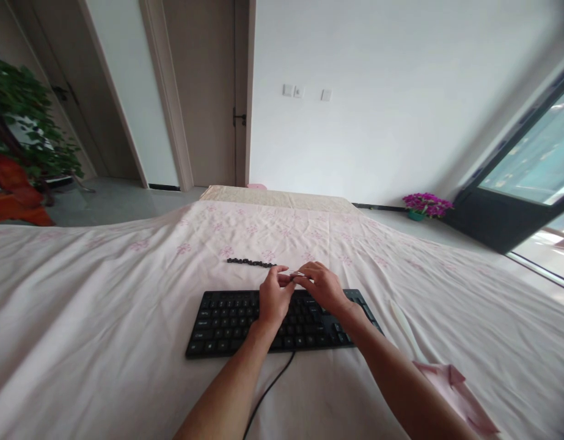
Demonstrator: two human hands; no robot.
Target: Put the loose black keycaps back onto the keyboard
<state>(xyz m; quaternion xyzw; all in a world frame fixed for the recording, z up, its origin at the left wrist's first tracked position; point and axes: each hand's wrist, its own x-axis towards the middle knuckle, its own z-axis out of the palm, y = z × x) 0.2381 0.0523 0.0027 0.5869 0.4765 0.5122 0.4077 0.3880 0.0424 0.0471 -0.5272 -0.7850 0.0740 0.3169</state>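
A black keyboard (236, 327) lies on the pale cloth with its cable running toward me. Above its upper edge, my left hand (276, 293) is closed in a pinch, fingertips meeting those of the other hand. What the left fingers hold is too small to make out. My right hand (322, 286) is closed on a thin, shiny, wire-like piece (300, 274), whose kind I cannot tell. Just beyond the keyboard is a row of small black pieces that look like keycaps (250, 262); its right end reaches my left fingers. Both hands and forearms cover part of the keys.
A pink-flowered cloth (139, 293) covers the surface. At right lie a pale, flat strip (406, 327) and a folded pink cloth or pouch (456, 391). Farther off are a potted purple flower (427, 205), a leafy plant (20, 116) and a door (203, 91).
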